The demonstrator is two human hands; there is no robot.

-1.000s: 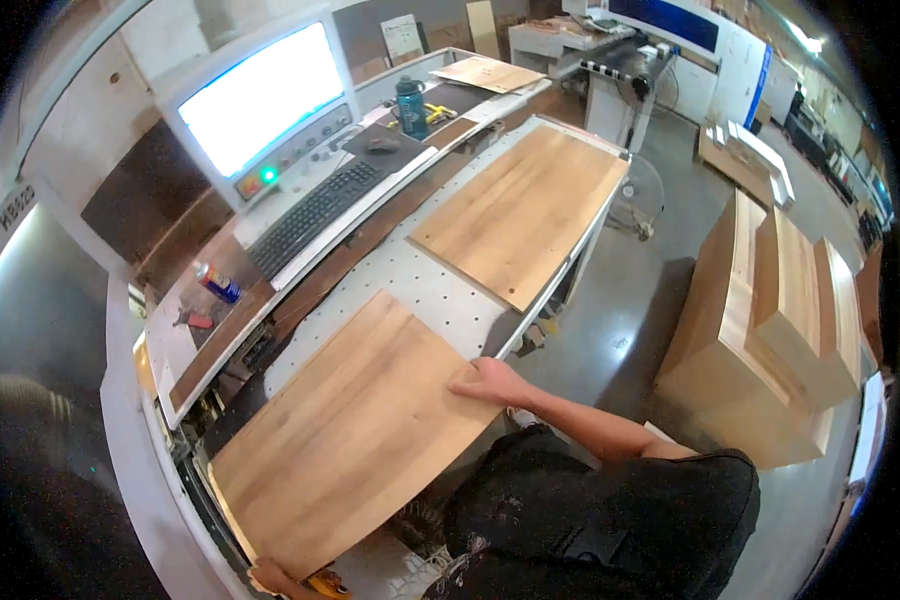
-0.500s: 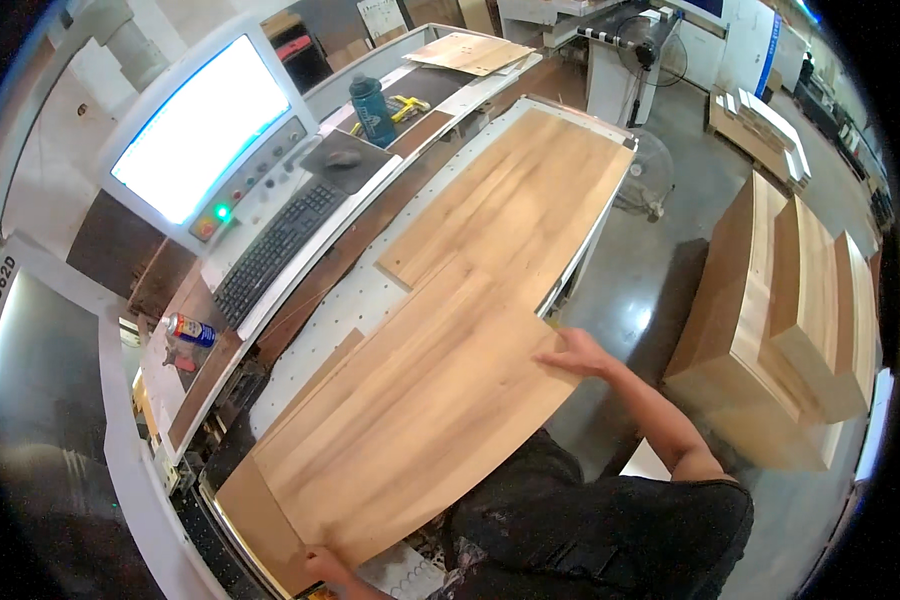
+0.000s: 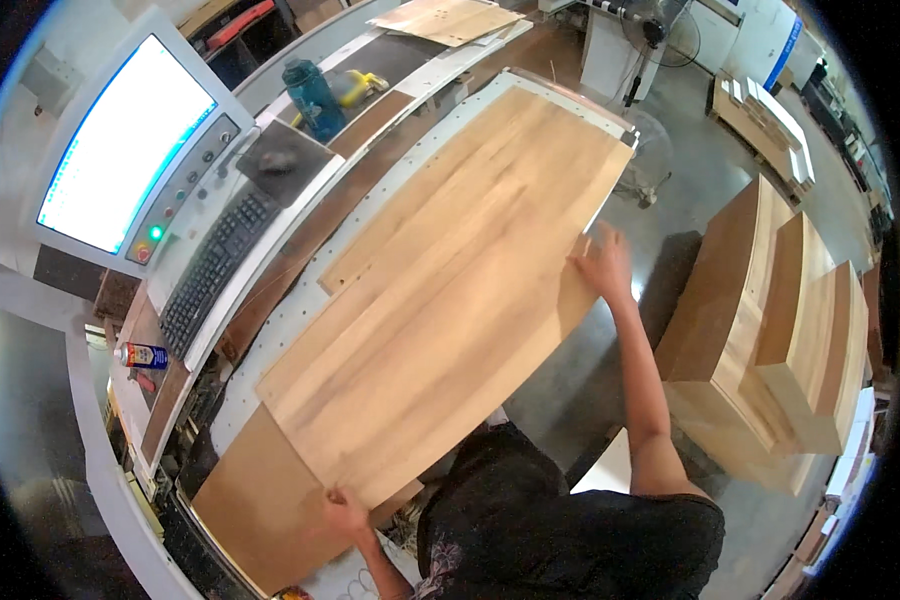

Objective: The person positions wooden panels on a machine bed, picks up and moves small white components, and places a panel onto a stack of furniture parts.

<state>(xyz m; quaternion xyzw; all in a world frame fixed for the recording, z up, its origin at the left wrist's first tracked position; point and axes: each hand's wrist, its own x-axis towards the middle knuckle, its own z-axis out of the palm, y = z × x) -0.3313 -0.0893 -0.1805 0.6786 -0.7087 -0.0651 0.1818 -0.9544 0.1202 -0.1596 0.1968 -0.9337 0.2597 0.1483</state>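
Two hands of mine were on one long wooden panel (image 3: 440, 310): my left hand (image 3: 347, 512) pinched its near corner at about 7 o'clock, fingers curled over the edge, while my right hand (image 3: 603, 264) lay spread flat, fingers open, against its right edge at about 3 o'clock. The panel lay flat on the perforated white machine table (image 3: 270, 330), partly over a second, darker board (image 3: 255, 505) at the near end, its long axis running from 7 o'clock up toward 1 o'clock. At 11 o'clock a teal bottle (image 3: 310, 95) stood upright beyond the keyboard (image 3: 210, 268), its contents not visible, and stacked wooden boxes (image 3: 770, 330) sat on the floor at 3 o'clock.
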